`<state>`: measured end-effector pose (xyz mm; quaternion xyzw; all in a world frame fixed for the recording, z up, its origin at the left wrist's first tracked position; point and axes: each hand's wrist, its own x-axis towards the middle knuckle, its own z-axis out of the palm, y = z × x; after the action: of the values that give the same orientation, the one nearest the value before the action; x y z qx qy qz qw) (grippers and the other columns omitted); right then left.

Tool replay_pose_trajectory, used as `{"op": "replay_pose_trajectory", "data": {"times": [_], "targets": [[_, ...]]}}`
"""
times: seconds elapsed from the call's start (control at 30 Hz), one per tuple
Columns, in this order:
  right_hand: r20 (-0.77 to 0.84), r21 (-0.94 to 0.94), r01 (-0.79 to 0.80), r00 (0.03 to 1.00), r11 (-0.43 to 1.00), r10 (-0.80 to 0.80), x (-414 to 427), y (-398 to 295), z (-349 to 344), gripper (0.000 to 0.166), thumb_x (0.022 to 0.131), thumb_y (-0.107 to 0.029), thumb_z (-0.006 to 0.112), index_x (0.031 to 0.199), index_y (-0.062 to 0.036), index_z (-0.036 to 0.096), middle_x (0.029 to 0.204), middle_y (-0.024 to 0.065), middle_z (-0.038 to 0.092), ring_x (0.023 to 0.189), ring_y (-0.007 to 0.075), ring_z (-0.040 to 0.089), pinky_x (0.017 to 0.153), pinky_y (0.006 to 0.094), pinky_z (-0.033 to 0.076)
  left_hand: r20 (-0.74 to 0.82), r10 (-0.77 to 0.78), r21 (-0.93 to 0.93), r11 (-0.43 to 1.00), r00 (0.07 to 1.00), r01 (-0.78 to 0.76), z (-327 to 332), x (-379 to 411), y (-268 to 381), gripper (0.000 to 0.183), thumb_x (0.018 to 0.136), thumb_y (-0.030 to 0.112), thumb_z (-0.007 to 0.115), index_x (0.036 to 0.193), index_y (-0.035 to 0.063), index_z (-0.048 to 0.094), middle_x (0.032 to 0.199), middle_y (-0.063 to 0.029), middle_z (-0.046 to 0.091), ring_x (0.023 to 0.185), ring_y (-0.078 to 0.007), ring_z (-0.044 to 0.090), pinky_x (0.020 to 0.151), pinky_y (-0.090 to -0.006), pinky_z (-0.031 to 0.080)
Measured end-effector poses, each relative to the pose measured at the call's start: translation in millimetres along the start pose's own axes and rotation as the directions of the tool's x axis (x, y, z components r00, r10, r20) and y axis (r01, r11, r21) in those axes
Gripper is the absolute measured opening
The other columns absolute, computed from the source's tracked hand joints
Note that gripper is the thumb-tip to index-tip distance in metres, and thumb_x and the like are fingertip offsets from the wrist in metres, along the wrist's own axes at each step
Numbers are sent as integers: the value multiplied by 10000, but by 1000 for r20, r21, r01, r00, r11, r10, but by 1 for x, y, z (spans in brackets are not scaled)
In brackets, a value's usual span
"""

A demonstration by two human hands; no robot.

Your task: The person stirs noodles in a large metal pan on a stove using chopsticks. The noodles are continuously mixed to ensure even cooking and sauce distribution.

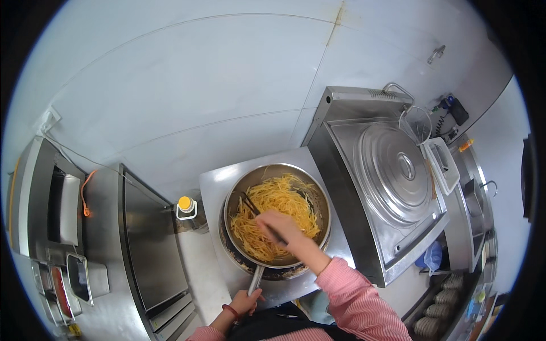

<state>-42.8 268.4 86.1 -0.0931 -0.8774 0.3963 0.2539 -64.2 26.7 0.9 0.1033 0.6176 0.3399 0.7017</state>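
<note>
A steel frying pan [325, 200] sits on the round burner of a stainless-steel stove top [294, 288]. My left hand [246, 301] grips its metal handle [256, 279] near the end. Yellow shredded food [273, 192], which looks like potato strips, covers most of the pan's bottom. My right hand [281, 228] is above the pan, closed around dark chopsticks [251, 203]. Their tips reach into the shreds at the left of the pan. Part of the food is hidden behind my right hand and forearm.
Left of the stove stands an oil bottle with a yellow cap [185, 203]. At right, a steel cooker [332, 140] has a large round lid [390, 170]; a wire strainer [416, 125] hangs behind it. Steel containers [96, 279] line the left counter. A tiled wall [204, 76] rises behind.
</note>
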Motion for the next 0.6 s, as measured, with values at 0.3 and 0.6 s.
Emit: {"op": "replay_pose_trajectory", "data": {"times": [0.3, 0.6], "targets": [[-252, 192, -434, 845, 880, 471, -42, 82, -129, 131, 811, -75, 469, 824, 8, 569, 748, 50, 588, 642, 110, 576, 581, 222, 461, 13, -5, 13, 1000, 1000, 4, 2, 0, 3, 413, 836, 355, 434, 774, -34, 558, 425, -26, 409, 332, -111, 401, 333, -246, 350], [-105, 548, -545, 709, 635, 698, -74, 53, -130, 159, 853, -102, 396, 875, 1, 516, 775, 78, 561, 622, 139, 591, 495, 206, 474, 8, -32, -9, 999, 999, 32, 1, -3, 4, 417, 836, 361, 434, 774, -34, 553, 423, -28, 410, 337, -110, 405, 337, -247, 354]]}}
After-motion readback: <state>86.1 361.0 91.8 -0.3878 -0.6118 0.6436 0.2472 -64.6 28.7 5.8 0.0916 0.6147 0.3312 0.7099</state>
